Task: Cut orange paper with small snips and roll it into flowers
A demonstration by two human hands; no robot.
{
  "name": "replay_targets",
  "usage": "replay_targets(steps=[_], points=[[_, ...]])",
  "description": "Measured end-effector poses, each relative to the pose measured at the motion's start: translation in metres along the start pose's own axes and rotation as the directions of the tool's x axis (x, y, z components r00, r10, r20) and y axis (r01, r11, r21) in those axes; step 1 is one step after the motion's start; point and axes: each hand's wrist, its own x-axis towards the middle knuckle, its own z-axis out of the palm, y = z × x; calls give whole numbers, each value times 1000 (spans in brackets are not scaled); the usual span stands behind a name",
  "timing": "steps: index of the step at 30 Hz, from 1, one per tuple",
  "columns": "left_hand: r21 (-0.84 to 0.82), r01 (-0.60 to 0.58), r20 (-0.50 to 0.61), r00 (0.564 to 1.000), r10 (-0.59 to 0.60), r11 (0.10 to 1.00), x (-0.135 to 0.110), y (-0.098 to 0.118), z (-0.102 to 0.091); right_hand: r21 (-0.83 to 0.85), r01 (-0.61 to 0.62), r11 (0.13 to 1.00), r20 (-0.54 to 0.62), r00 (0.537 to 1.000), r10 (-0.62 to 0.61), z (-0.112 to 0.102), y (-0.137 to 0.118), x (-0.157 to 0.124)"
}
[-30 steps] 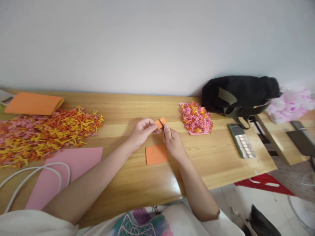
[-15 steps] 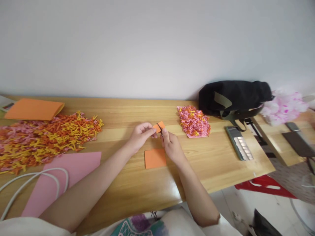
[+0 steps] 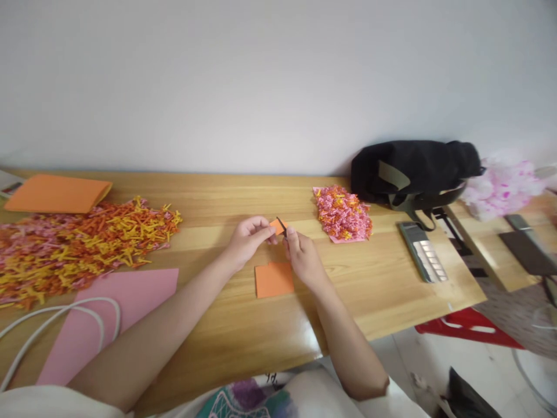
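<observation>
My left hand (image 3: 255,238) pinches a small orange piece of paper (image 3: 277,225) between thumb and fingers, above the wooden table. Closed around a thin, dark, pointed tool (image 3: 281,224), my right hand (image 3: 303,258) is beside it. The tool lies along the right edge of the paper; I cannot tell whether it is scissors or tweezers. Just below the hands, orange paper (image 3: 274,280) rests flat on the table. A heap of small pink, orange and yellow pieces (image 3: 87,244) spreads at the left.
Pink paper (image 3: 117,307) lies under a white cable (image 3: 102,302). A folded orange sheet (image 3: 56,193) sits at the back left. Further right are a smaller heap of bits (image 3: 343,213), a black bag (image 3: 409,171), a phone (image 3: 422,251) and a red stool (image 3: 470,328).
Orange paper showed on both sides of the dark tool before; now it shows only on the left side. Both hands have hardly moved.
</observation>
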Motion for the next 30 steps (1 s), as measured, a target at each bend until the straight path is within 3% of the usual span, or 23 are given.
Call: replay_targets(steps=[6,10,15,23,30], points=[[-60,2,-72,997,-6,998,1,-1,2,194,-26,981,57,998,15,1,1,0],[-119,-21,-124,992,6,993,2,-2,3,303,-110,947,128,989,74,-3,-5,-1],[-144,-29,-106,994,13,989,3,-2,2,392,-229,891,240,961,141,-13,-11,-2],[-115,-45,-124,992,30,992,3,-2,3,344,-155,926,247,967,70,-21,-9,-3],[-102,-37,-103,994,26,994,3,-3,3,262,-71,963,165,986,28,-16,-1,-2]])
